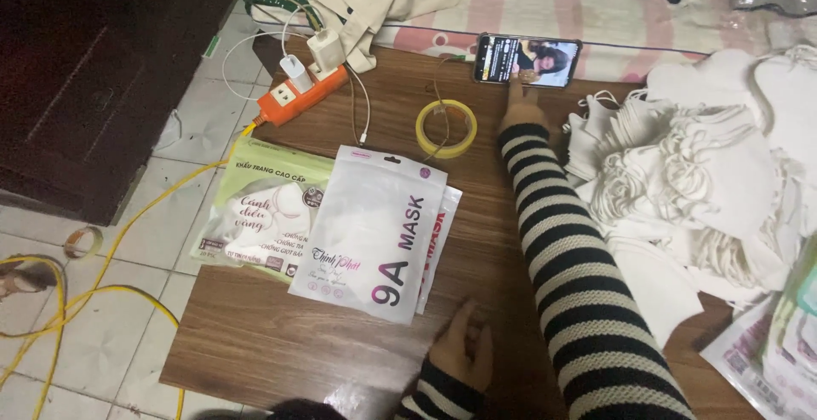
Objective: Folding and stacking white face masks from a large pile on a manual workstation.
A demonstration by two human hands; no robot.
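- The phone (528,60) lay sideways at the worktop (281,335) edge, its screen lit.
- The right hand (521,107) touched it with one fingertip, holding nothing.
- The left hand (466,350) rested loosely curled and empty.

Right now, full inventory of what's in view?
phone: 1, black, screen lit, far table edge
tape roll: 1, yellow, table centre-far
power strip: 1, orange, white chargers plugged in, table's far-left corner
flat pouches: at least 3, one green, two white, overlapping, table left
face masks: a pile, white, table right
table: 1, brown wood
cable: yellow, on the tiled floor
right hand: striped sleeve, fingertip on the phone screen
left hand: striped sleeve, resting on the table, holding nothing
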